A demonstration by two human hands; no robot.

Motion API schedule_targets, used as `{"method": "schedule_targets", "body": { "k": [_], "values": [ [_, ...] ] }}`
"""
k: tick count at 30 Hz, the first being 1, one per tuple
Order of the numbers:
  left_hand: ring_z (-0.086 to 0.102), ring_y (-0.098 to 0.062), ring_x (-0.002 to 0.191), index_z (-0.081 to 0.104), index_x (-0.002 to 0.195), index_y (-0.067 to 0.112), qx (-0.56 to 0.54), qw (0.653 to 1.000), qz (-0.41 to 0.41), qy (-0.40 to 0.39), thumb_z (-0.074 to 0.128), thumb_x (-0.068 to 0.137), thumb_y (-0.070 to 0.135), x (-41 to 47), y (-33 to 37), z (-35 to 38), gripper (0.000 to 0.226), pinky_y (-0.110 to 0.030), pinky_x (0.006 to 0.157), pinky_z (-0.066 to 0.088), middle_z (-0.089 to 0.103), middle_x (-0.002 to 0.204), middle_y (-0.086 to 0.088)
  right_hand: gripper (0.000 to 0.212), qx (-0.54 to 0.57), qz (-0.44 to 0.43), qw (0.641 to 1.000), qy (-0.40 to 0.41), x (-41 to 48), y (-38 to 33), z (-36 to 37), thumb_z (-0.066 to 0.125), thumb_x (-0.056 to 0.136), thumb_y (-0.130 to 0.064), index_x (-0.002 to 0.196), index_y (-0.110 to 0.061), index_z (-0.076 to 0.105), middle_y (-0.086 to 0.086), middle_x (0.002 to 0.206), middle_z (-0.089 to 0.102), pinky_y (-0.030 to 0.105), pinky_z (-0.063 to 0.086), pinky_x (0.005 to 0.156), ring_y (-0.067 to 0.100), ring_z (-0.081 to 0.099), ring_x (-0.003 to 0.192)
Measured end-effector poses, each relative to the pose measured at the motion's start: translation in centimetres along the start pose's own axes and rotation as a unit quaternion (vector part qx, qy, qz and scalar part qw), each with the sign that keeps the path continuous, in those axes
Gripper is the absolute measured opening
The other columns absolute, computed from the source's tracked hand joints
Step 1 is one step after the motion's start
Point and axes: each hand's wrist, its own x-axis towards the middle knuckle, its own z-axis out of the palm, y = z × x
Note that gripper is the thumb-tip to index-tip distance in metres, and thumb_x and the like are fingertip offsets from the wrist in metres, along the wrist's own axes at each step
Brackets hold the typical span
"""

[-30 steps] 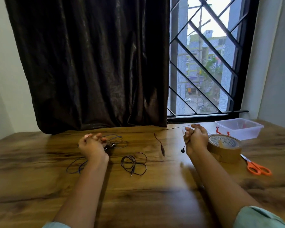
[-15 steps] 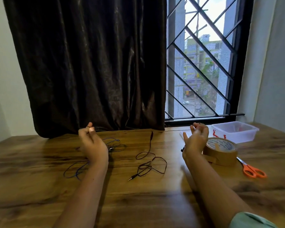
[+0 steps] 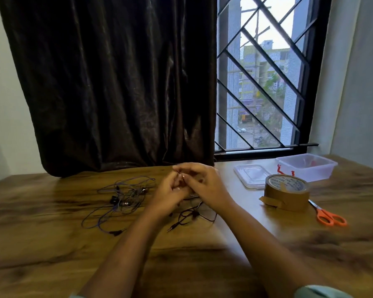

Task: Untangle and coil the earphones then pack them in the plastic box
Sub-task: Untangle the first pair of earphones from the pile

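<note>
As left hand (image 3: 170,195) and right hand (image 3: 206,186) pinch them, black earphones (image 3: 194,214) trail beneath — looped.

Blurred right hand (image 3: 205,186) hides part of black earphones (image 3: 194,215).

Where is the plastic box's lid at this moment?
Head view: the lid lies flat on the table, between the right hand and the plastic box, just behind the tape roll.

Daylight from window (image 3: 265,82), hands (image 3: 187,186) motion-blurred
</note>
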Motion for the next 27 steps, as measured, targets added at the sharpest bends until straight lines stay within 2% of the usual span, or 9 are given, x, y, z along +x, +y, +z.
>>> {"method": "schedule_targets", "body": {
  "k": [4,9,11,13,15,17,20,22,27],
  "values": [
    [0.045,-0.006,0.049,0.064,0.089,0.02,-0.069,0.993,-0.04,0.084,0.046,0.096,0.004,0.6,0.0,-0.6,0.025,-0.019,0.049,0.035,0.055,0.062,0.002,0.017,-0.011,0.039,0.998,0.04,0.0,1.3,-0.6,0.079,0.075,-0.023,0.09,-0.024,0.071,-0.014,0.099,0.061,0.02,0.047,0.08,0.005,0.057,0.098],
    [0.053,-0.008,0.057,0.057,0.086,0.012,-0.274,0.957,-0.034,0.087,0.036,0.1,0.01,1.2,0.6,-2.4,0.025,-0.02,0.051,0.043,0.058,0.06,0.004,0.063,-0.113,0.138,0.983,-0.035,-1.0,3.3,-0.4,0.075,0.07,-0.053,0.126,-0.04,0.049,-0.01,0.128,0.054,0.037,0.041,0.1,0.013,0.046,0.122],
    [0.054,-0.009,0.054,0.056,0.084,0.012,-0.342,0.934,-0.039,0.098,0.035,0.1,0.013,1.3,0.8,-2.9,0.026,-0.02,0.051,0.046,0.056,0.058,0.004,0.057,-0.193,0.167,0.964,-0.078,-1.4,4.3,-0.4,0.07,0.077,-0.05,0.129,-0.041,0.048,-0.01,0.135,0.049,0.042,0.037,0.105,0.015,0.039,0.126],
    [0.054,-0.007,0.05,0.056,0.082,0.013,-0.366,0.919,-0.039,0.142,0.036,0.1,0.017,1.4,0.9,-3.5,0.027,-0.017,0.047,0.045,0.058,0.058,0.005,0.027,-0.205,0.185,0.955,-0.103,-1.4,4.9,-0.6,0.067,0.083,-0.042,0.11,-0.039,0.061,-0.013,0.115,0.06,0.045,0.043,0.099,0.012,0.052,0.113],
    [0.053,-0.005,0.045,0.056,0.081,0.015,-0.353,0.908,-0.042,0.22,0.039,0.1,0.02,1.5,0.9,-4.2,0.026,-0.015,0.042,0.043,0.06,0.06,0.005,0.006,-0.166,0.201,0.958,-0.121,-1.5,4.8,-0.6,0.067,0.086,-0.032,0.081,-0.034,0.065,-0.015,0.083,0.064,0.035,0.053,0.083,0.004,0.061,0.083],
    [0.049,-0.002,0.041,0.056,0.079,0.017,-0.313,0.894,-0.059,0.316,0.045,0.099,0.026,1.6,0.6,-4.9,0.024,-0.014,0.038,0.037,0.058,0.064,0.004,0.02,-0.097,0.214,0.966,-0.109,-1.4,4.3,-0.7,0.067,0.087,-0.031,0.068,-0.027,0.062,-0.01,0.065,0.06,0.023,0.051,0.062,0.005,0.059,0.061],
    [0.042,-0.003,0.047,0.054,0.075,0.022,-0.251,0.865,-0.08,0.427,0.051,0.096,0.034,1.7,-0.2,-6.0,0.024,-0.018,0.043,0.031,0.053,0.068,0.006,0.032,-0.008,0.208,0.976,-0.058,-1.1,4.0,-1.5,0.061,0.089,-0.037,0.062,-0.02,0.059,-0.004,0.058,0.061,0.032,0.052,0.07,0.019,0.067,0.066],
    [0.04,-0.003,0.052,0.053,0.073,0.022,-0.212,0.857,-0.064,0.466,0.051,0.096,0.034,1.7,-0.5,-6.7,0.026,-0.019,0.049,0.031,0.052,0.067,0.007,0.035,0.059,0.21,0.975,-0.037,-0.9,4.1,-2.0,0.054,0.092,-0.036,0.065,-0.015,0.058,0.0,0.059,0.059,0.028,0.049,0.072,0.012,0.062,0.063],
    [0.039,-0.005,0.054,0.055,0.075,0.02,-0.118,0.898,-0.03,0.423,0.051,0.096,0.029,1.5,0.0,-6.0,0.022,-0.016,0.052,0.035,0.045,0.063,0.004,0.019,0.174,0.248,0.953,-0.028,-0.9,3.4,-2.5,0.049,0.097,-0.024,0.085,-0.014,0.06,0.0,0.086,0.066,0.019,0.048,0.069,0.009,0.062,0.077]
  ]
}}
